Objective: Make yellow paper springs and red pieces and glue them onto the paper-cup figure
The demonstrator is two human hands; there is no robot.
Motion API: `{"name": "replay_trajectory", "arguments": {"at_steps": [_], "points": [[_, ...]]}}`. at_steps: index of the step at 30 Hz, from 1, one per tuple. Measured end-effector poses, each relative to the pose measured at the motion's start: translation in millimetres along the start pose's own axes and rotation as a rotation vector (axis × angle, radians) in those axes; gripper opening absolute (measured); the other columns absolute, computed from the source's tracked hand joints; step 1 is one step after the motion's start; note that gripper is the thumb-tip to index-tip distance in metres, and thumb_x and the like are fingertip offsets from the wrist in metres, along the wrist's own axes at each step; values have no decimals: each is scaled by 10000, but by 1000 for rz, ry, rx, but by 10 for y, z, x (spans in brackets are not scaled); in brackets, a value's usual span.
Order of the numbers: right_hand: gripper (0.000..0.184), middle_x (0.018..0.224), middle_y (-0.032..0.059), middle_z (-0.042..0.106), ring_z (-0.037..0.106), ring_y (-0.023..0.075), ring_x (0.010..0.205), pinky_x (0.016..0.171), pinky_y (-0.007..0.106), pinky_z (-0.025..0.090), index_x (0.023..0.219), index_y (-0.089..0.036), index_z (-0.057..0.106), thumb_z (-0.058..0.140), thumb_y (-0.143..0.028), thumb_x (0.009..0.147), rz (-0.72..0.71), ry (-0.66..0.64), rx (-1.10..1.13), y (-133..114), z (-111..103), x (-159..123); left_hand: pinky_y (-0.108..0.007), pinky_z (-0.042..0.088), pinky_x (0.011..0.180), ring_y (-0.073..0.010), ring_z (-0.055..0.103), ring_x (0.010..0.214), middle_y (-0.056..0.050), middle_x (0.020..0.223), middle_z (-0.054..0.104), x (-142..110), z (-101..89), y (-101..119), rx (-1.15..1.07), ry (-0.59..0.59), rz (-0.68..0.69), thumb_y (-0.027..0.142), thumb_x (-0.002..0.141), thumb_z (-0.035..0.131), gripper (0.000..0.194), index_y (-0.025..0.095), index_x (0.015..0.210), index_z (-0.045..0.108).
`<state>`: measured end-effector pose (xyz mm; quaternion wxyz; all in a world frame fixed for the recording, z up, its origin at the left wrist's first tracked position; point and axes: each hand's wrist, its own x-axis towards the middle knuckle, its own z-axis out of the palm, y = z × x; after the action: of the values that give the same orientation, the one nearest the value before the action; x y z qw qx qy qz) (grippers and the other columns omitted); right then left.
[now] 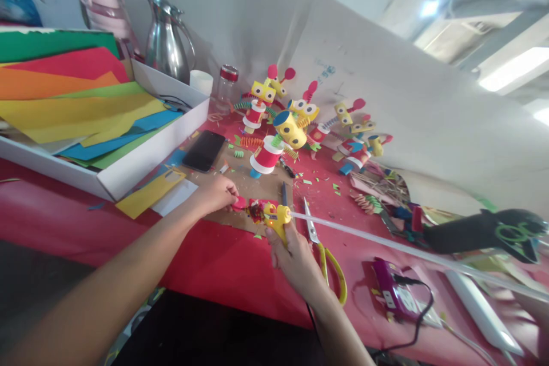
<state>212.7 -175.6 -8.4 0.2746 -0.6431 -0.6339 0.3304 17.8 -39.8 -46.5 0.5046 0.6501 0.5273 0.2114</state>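
Left hand (218,193): is reaching in over the cardboard (244,180); its grip is closing finely at the fingertips on a red piece (239,203).
Right hand (295,254): is holding a yellow glue gun (278,218); its grip is wrapping round the handle.
Glue gun: is pointing towards the red piece; a multicoloured item (256,211) is showing at its front end, detail blurred.
Glue stick (364,234): is projecting from the gun's rear and running far to the right above the surface (351,249).
Scissors (330,266): are lying just beside the right hand, yellow handles nearest the wearer.
Figures (266,154): are standing in a group beyond the hands, showing yellow heads, red-and-white bodies and coiled paper limbs.
Phone (205,150): is lying face up, partly on the cardboard, beyond the left hand.
White box (154,146): is sitting at the left, holding coloured sheets (81,108).
Metal jug (166,40): is standing behind the box, with a white cup (201,82) and a red-lidded jar (226,88) standing to its right.
Purple device (397,294): is resting at the right, a black cable (422,311) trailing from it.
Paper scraps (337,187): are littering the red covering.
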Motion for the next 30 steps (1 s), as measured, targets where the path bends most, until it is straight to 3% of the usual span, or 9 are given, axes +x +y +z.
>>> {"name": "replay_trajectory", "arguments": {"at_steps": [15,19,22,24,27,30], "points": [[197,459,-58,543,578,181,456,520,269,397,932,-228,492,429,-415,943,-17,18,-84,-45,14,51,-255,481,550,-181,672,580,-23,580,685,49,9,-67,28,-2,13,203,677,604,56,189,705,650],[242,470,-61,546,573,161,447,505,253,411,918,-228,503,448,-463,932,18,-6,-2,-21,-18,71,-257,476,544,-184,668,577,-19,557,674,35,8,-47,26,4,-2,188,670,602,53,189,695,649],[333,474,-49,567,559,142,426,475,238,414,849,-223,504,479,-552,894,97,45,143,82,-192,114,-260,477,545,-182,660,566,-10,528,651,3,3,-10,-36,1,-7,179,672,603,27,190,668,627],[393,467,-35,580,548,136,418,461,233,407,777,-222,490,531,-607,839,137,177,229,220,-398,160,-259,470,538,-176,647,549,-3,522,638,-27,-10,18,-76,14,-7,177,670,613,17,189,659,619],[447,483,-15,602,567,140,459,506,242,440,706,-216,480,643,-632,731,177,392,276,537,-774,249,-241,426,512,-156,619,539,3,538,636,-104,-47,87,-99,125,38,217,672,655,32,186,679,654],[428,488,-11,588,601,179,512,524,271,451,722,-216,509,588,-635,752,332,508,159,924,-1107,357,-214,381,485,-125,591,545,7,553,630,-239,-69,226,-264,251,65,284,692,690,107,180,717,686]]}}
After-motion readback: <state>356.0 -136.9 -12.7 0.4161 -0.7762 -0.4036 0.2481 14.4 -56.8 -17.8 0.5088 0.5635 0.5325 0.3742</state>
